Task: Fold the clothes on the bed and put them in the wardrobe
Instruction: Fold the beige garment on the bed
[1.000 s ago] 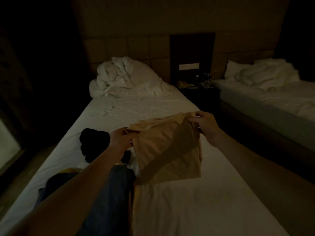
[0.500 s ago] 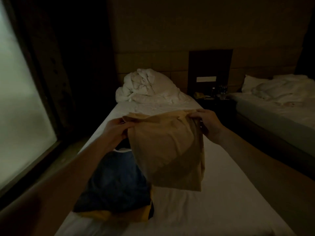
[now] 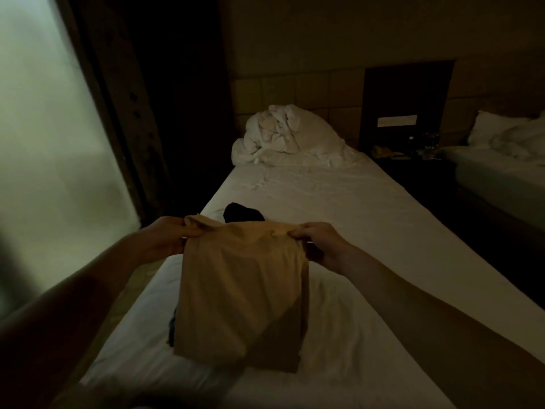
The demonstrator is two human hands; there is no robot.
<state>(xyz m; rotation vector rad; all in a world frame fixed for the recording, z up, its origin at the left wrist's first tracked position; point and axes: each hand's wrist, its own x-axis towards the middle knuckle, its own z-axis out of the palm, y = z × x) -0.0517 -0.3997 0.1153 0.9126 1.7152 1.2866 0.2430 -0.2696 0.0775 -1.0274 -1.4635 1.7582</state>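
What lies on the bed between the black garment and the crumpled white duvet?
Head view: only bare, wrinkled sheet between the black garment and the duvet.

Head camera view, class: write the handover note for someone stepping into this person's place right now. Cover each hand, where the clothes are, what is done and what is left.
Left hand: pinching the top left corner of the tan folded cloth garment.
Right hand: pinching its top right corner.
The garment hangs between both hands above the white-sheeted bed.
A black crumpled garment lies on the bed behind it; a dark blue garment peeks out at its lower left edge.
Done: the tan piece looks partly folded.
Left: finish its fold, fold the other two, carry all to the wardrobe, which is not in view.
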